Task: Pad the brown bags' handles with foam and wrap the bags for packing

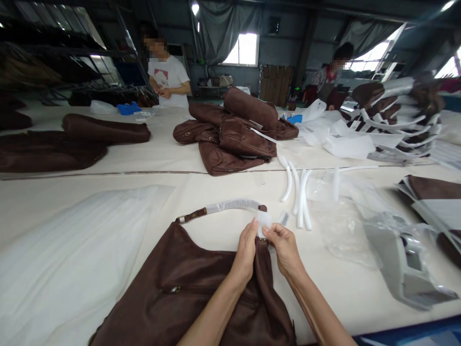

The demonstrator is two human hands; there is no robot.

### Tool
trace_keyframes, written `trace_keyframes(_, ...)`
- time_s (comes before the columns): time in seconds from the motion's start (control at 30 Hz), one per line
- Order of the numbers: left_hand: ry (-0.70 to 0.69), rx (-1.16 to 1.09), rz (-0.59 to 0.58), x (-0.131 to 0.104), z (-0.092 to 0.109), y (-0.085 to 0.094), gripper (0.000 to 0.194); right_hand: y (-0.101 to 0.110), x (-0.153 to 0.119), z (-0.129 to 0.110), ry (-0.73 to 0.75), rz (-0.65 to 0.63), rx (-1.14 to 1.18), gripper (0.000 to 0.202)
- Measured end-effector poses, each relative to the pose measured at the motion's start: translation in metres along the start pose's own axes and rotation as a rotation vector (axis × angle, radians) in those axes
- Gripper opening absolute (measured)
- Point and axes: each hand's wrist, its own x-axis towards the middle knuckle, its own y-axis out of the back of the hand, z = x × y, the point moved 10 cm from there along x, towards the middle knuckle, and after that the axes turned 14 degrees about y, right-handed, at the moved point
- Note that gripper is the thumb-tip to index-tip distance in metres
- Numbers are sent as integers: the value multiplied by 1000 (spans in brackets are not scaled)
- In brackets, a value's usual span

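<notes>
A brown leather handbag [201, 283] lies on the table in front of me, a zip showing on its side. Its shoulder strap [196, 214] arches away at the top, and a white wrapping [232, 205] covers most of its length. At the strap's right end is a small white piece of wrapping sheet [264, 221]. My right hand [286, 246] pinches this sheet between thumb and fingers. My left hand [246, 250] is closed against the sheet's left side, fingers together and pointing up. The strap fitting behind the sheet is partly hidden.
Several white foam tubes [300, 197] lie beyond my right hand. A tape dispenser [399, 259] and clear plastic bags [342, 230] are at right, white sheets [72, 254] at left. Brown bags [248, 129] are piled farther back. Two people [169, 77] stand across the table.
</notes>
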Motion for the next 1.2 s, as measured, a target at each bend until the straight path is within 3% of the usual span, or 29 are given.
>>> trace_keyframes(0.27, 36, 49, -12, -7, -3, -6, 34, 11, -7, -2, -44, 70, 19, 34)
trace_keyframes(0.37, 20, 177, 45, 1, -4, 0, 37, 30, -17, -12, -69, 127, 30, 46)
trace_keyframes(0.43, 37, 235, 84, 8, -7, 5, 40, 53, -24, -33, -14, 136, -72, 45)
trace_keyframes(0.5, 94, 216, 101, 14, -13, 8, 42, 84, -35, -64, 64, 145, -223, 35)
trace_keyframes(0.6, 199, 165, 129, 15, -18, 6, 45, 155, -56, -128, 196, 289, -473, 31)
trace_keyframes(0.7, 218, 173, 103, 11, -14, -10, 47, 238, -79, -199, 330, 539, -784, 32)
trace_keyframes(0.77, 178, 198, 49, 9, -10, -25, 47, 283, -85, -225, 307, 650, -945, 36)
trace_keyframes(0.83, 160, 223, 9, 12, -11, -35, 46, 315, -81, -228, 190, 658, -1017, 38)
trace_keyframes(0.9, 199, 238, 9, 18, -20, -34, 46, 330, -73, -217, 57, 607, -999, 40)
trace_keyframes(1.03, 273, 257, 21, 28, -36, -23, 45, 332, -66, -197, -58, 568, -899, 43)
trace_keyframes(1.2, 248, 294, 15, 27, -33, -22, 45, 329, -61, -191, -58, 598, -824, 40)
